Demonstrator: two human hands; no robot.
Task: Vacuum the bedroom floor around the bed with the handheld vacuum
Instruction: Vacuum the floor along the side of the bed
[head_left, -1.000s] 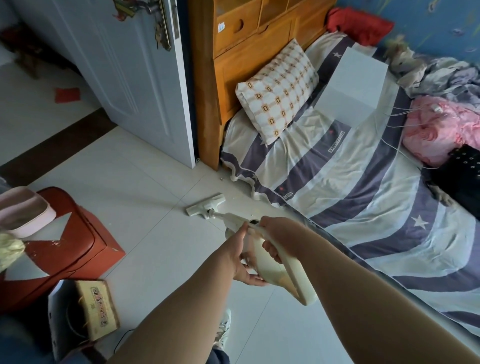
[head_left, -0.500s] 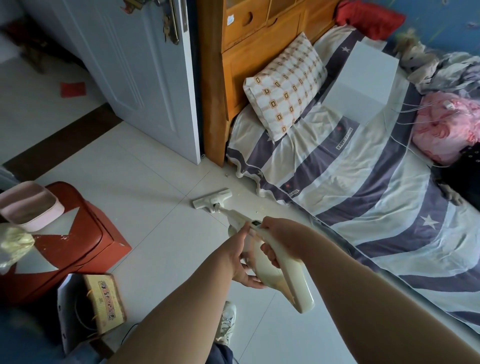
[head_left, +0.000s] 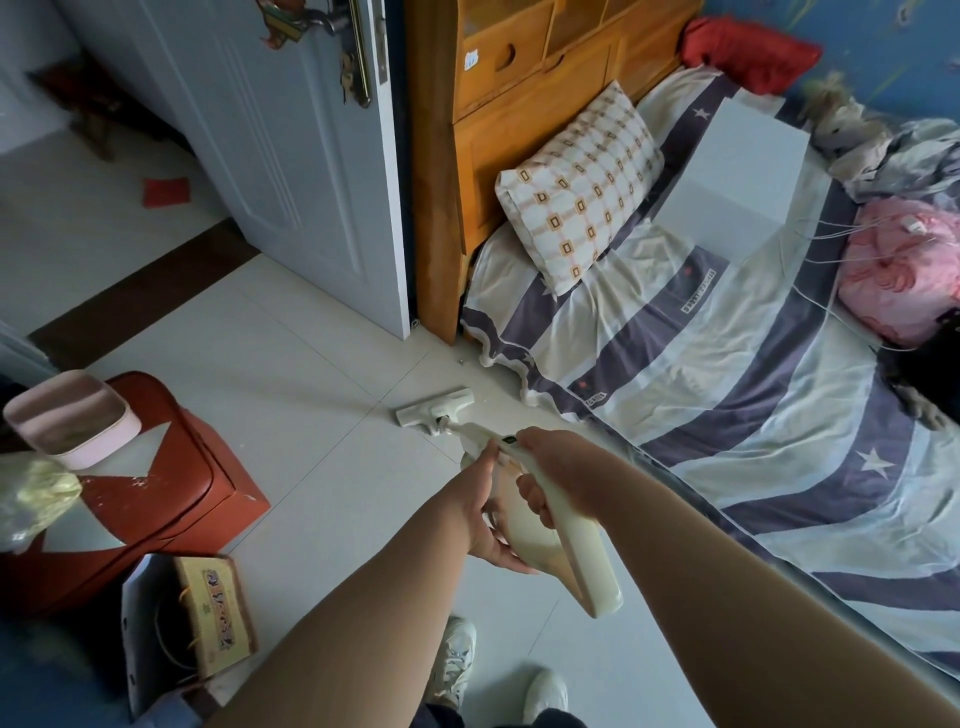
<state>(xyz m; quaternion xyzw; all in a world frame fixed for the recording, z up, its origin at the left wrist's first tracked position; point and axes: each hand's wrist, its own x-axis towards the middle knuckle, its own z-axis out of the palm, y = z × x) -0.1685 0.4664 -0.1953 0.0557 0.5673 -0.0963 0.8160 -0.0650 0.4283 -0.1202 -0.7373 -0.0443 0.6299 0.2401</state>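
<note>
both hands (head_left: 558, 475) on vacuum (head_left: 550, 530) — nozzle (head_left: 435, 413) beside bed (head_left: 727, 374)

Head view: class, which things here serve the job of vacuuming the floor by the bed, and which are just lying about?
In the job: cream handheld vacuum, left hand, right hand, pale tiled floor, striped bed.

Lying about: red padded stool, pink plastic tub, checked pillow, white box, red paper scrap.
</note>
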